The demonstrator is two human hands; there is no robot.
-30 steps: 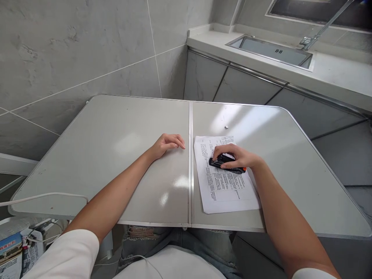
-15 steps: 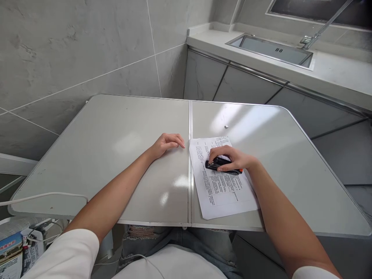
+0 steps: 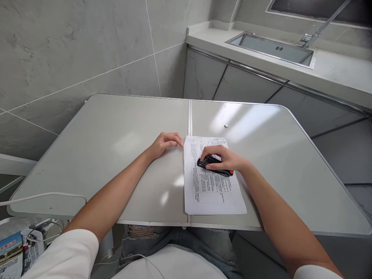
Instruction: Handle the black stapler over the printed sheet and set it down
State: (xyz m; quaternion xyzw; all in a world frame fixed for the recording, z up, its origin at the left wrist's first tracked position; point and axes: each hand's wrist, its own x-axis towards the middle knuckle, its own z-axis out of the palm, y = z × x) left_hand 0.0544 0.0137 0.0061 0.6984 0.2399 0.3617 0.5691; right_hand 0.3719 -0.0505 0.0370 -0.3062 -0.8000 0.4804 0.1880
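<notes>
My right hand (image 3: 222,158) is closed around a black stapler (image 3: 225,171) with an orange end. The stapler rests across the middle of printed paper sheets (image 3: 216,202), lying slantwise over the text. Whether its jaws hold any paper, I cannot tell. Resting on the table (image 3: 139,116), my left hand (image 3: 167,142) has loosely stretched fingers and nothing in it. Its fingertips reach the upper left corner of the paper, touching or nearly so.
A small light scrap (image 3: 226,126) lies beyond the paper. The folding table has a seam (image 3: 189,116) down its middle. A white cable (image 3: 43,195) crosses the left edge. Behind stand a counter (image 3: 209,35) and a sink (image 3: 270,48); printed bags (image 3: 11,252) sit at lower left.
My right hand has moved left with the stapler. The paper has slid left too and turned straighter, now lying over the table seam. My left hand has barely moved.
</notes>
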